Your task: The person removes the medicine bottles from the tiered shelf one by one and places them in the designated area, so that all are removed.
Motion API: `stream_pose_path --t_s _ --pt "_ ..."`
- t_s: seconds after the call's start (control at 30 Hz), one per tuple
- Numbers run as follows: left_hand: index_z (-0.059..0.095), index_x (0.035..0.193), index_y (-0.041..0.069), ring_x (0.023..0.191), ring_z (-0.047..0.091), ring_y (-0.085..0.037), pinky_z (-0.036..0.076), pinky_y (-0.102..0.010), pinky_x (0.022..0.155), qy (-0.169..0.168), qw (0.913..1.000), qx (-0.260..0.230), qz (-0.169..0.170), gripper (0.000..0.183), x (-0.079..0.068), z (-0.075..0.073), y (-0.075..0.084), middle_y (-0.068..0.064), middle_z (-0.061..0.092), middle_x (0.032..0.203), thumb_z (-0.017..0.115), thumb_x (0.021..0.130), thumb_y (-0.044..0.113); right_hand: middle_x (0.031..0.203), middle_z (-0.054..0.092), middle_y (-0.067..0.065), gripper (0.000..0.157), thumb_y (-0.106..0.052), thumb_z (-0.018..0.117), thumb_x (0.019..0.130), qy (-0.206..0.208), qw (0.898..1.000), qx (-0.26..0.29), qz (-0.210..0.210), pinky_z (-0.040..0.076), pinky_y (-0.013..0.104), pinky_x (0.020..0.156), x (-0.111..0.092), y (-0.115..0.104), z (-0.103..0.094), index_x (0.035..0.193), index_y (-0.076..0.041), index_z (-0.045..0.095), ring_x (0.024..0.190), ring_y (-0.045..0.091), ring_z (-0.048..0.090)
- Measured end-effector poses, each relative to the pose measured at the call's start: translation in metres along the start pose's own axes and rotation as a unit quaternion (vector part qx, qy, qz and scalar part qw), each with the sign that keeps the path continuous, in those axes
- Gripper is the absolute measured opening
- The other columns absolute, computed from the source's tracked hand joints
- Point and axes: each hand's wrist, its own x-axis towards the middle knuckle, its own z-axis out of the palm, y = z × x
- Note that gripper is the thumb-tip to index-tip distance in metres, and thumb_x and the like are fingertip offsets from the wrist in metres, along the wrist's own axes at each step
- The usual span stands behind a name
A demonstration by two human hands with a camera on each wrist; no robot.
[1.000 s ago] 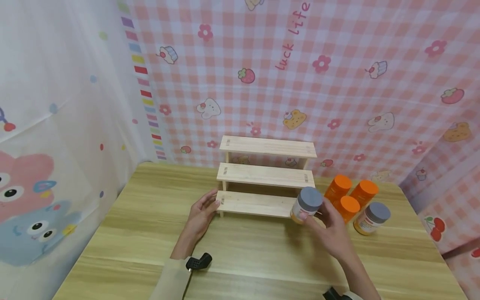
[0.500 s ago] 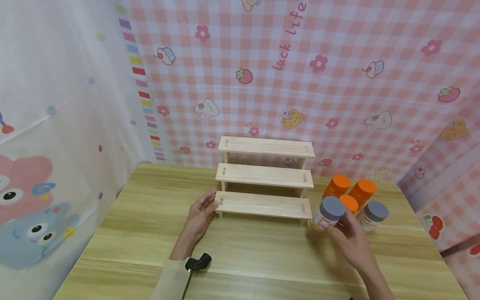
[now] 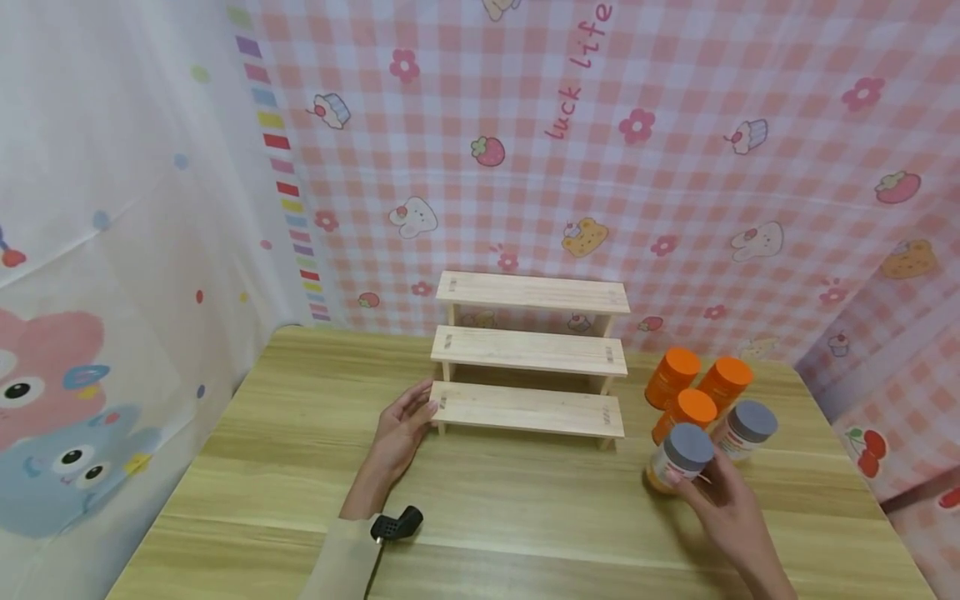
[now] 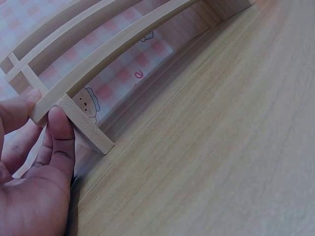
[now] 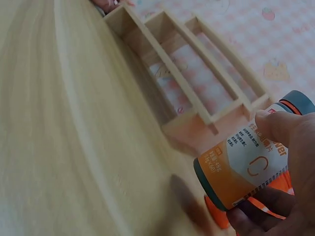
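A three-tier wooden step rack stands at the middle back of the table. My left hand pinches the left end of its lowest board; the left wrist view shows the thumb above and a finger beneath. To the right of the rack, my right hand holds a pill bottle with a grey lid. In the right wrist view, this bottle has an orange-and-white label and tilts above the table, thumb on one side and fingers behind.
Several other bottles cluster at the right: orange-lidded bottles and another grey-lidded bottle. The wood-grain table meets a pink checked cloth behind, with a white printed cloth to the left.
My right hand has carried the grey-lidded pill bottle from the rack's lower right end to the right and nearer the front. The left hand stays on the rack.
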Motion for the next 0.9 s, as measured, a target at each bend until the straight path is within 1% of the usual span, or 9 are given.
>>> stream_pose_path --t_s 0.13,0.3,0.47,0.53,0.67,0.73,0.8,0.9 --pt "0.047 0.145 0.003 0.1 0.057 -0.012 0.052 -0.02 0.074 0.002 1.0 -0.002 -0.002 0.052 -0.001 0.0 0.0 -0.009 0.053 0.123 0.062 0.096 0.001 0.123 0.055 -0.014 0.062 -0.02 0.07 0.094 0.004 1.0 -0.012 0.016 0.045 0.006 0.088 -0.003 0.007 -0.003 0.149 -0.012 0.042 0.108 -0.011 0.052" --pt "0.046 0.145 0.003 0.1 0.057 -0.012 0.052 -0.02 0.074 0.002 1.0 0.002 -0.001 0.052 -0.001 -0.001 0.001 -0.01 0.053 0.125 0.062 0.096 0.001 0.128 0.055 -0.009 0.063 -0.018 0.069 0.094 -0.003 1.0 -0.004 0.011 0.046 0.007 0.089 -0.005 0.016 -0.005 0.149 -0.011 0.041 0.112 -0.012 0.052" --pt "0.044 0.146 0.002 0.099 0.057 -0.012 0.051 -0.021 0.075 -0.003 1.0 0.003 0.002 0.054 -0.001 -0.001 0.003 -0.01 0.053 0.124 0.063 0.096 0.002 0.129 0.055 -0.01 0.063 -0.017 0.069 0.094 -0.008 1.0 0.0 0.008 0.046 0.007 0.089 -0.004 0.021 -0.005 0.15 -0.009 0.039 0.112 -0.012 0.052" --pt "0.043 0.147 0.001 0.098 0.056 -0.012 0.051 -0.021 0.075 -0.004 1.0 0.005 0.003 0.055 -0.001 -0.001 0.003 -0.009 0.053 0.124 0.063 0.096 0.003 0.13 0.057 -0.006 0.062 -0.018 0.068 0.095 -0.009 1.0 -0.004 0.01 0.046 0.007 0.089 -0.004 0.022 -0.005 0.149 -0.009 0.04 0.111 -0.012 0.052" --pt "0.044 0.146 0.001 0.096 0.057 -0.011 0.052 -0.022 0.073 0.002 0.9999 0.012 0.003 0.054 -0.002 -0.001 0.003 -0.01 0.053 0.125 0.063 0.096 0.003 0.135 0.056 0.017 0.063 -0.02 0.068 0.095 -0.014 1.0 -0.017 0.017 0.046 0.006 0.088 -0.003 0.02 -0.006 0.149 -0.006 0.038 0.108 -0.014 0.052" --pt "0.044 0.146 0.001 0.095 0.058 -0.012 0.052 -0.023 0.072 0.004 0.9998 0.02 0.004 0.054 -0.002 -0.001 0.004 -0.012 0.054 0.127 0.063 0.096 0.003 0.135 0.054 0.025 0.063 -0.021 0.068 0.095 -0.02 0.999 -0.025 0.022 0.045 0.005 0.087 -0.003 0.018 -0.008 0.149 -0.006 0.038 0.106 -0.015 0.051" --pt "0.045 0.146 0.002 0.094 0.06 -0.013 0.054 -0.024 0.072 0.004 0.9993 0.038 0.004 0.053 -0.002 -0.002 0.005 -0.014 0.055 0.129 0.063 0.096 0.004 0.135 0.053 0.026 0.064 -0.02 0.068 0.095 -0.025 0.999 -0.038 0.016 0.044 0.004 0.086 -0.004 0.014 -0.01 0.149 -0.006 0.038 0.106 -0.017 0.049" --pt "0.047 0.145 0.004 0.092 0.062 -0.015 0.056 -0.026 0.072 0.004 0.9974 0.071 0.003 0.051 -0.001 -0.005 0.009 -0.016 0.056 0.129 0.063 0.096 0.008 0.134 0.052 0.023 0.064 -0.016 0.07 0.094 -0.023 0.998 -0.061 -0.019 0.042 0.003 0.088 -0.003 0.007 -0.015 0.149 -0.008 0.038 0.107 -0.017 0.047"
